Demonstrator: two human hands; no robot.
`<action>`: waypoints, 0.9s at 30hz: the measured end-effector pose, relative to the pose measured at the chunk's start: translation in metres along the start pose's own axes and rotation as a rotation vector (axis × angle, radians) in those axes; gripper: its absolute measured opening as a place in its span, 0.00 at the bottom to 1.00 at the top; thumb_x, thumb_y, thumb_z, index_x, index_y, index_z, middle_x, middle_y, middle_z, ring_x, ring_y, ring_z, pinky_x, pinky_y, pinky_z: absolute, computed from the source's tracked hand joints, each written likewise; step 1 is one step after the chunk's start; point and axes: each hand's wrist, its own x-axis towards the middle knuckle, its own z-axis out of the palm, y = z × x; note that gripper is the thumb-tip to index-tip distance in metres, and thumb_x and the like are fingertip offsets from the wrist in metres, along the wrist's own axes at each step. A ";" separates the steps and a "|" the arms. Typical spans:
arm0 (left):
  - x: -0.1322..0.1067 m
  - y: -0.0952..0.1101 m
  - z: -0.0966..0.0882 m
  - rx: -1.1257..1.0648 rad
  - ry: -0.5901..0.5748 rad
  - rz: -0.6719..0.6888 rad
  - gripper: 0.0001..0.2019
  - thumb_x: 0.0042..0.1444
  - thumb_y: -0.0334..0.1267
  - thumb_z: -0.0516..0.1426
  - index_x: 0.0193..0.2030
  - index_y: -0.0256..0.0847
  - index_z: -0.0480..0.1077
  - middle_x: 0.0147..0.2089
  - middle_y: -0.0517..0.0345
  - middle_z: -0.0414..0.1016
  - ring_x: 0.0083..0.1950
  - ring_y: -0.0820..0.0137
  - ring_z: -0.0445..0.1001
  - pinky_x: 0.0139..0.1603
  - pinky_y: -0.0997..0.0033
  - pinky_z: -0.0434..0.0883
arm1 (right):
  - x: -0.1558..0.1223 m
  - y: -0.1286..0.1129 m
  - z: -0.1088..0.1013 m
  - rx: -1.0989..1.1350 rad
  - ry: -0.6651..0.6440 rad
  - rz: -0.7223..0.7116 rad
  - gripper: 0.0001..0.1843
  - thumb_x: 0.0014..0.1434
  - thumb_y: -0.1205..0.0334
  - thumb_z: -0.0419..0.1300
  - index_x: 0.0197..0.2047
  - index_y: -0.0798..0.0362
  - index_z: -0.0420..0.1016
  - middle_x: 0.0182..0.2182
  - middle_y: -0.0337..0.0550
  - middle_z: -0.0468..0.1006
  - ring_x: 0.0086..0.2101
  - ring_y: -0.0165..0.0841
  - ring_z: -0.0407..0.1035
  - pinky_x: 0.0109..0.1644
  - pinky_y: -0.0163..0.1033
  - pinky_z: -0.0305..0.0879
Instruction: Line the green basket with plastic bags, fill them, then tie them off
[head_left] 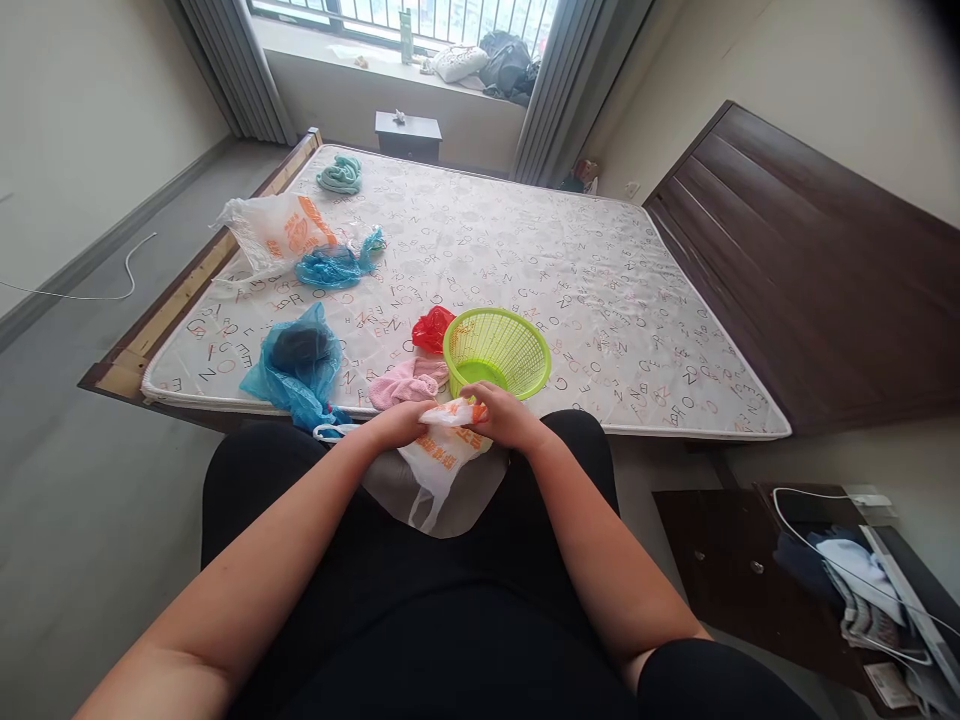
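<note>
Inspection at this moment: both your hands are in front of you, at the near edge of a bare mattress (570, 300), and both are working on a white plastic carrier bag with orange print (444, 462). Your right hand (506, 415) is closed over the gathered, rolled upper part of the bag. Your left hand (394, 425) is also closed on the bag, its fingers pinching the same rolled section from the other side. The lower part of the bag hangs over your lap, with one handle loop dangling.

Nearest to your hands, a pink towel (405, 385) lies on the mattress, just beyond your left hand. A lime-green plastic basket (496, 352) stands just beyond your right hand, tilted, with a red plastic bag (433, 330) touching its left side.

Further left on the mattress you have a blue plastic bag (296, 385) around a dark bundle (298, 347), which you cannot identify from this view. Beyond these lie a second blue plastic bag (337, 265), a second white-and-orange plastic bag (274, 230) beside it, and a coiled teal cloth (339, 175) near the far edge. A dark wooden headboard (795, 260) lies flat on the floor to the right of the bed.
</note>
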 end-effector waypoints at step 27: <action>-0.010 0.002 -0.032 0.020 0.152 0.025 0.17 0.65 0.51 0.59 0.53 0.45 0.79 0.56 0.50 0.82 0.59 0.57 0.78 0.64 0.58 0.74 | -0.013 0.023 -0.032 0.819 -0.148 0.210 0.43 0.57 0.38 0.70 0.69 0.48 0.66 0.62 0.56 0.76 0.61 0.45 0.73 0.58 0.49 0.75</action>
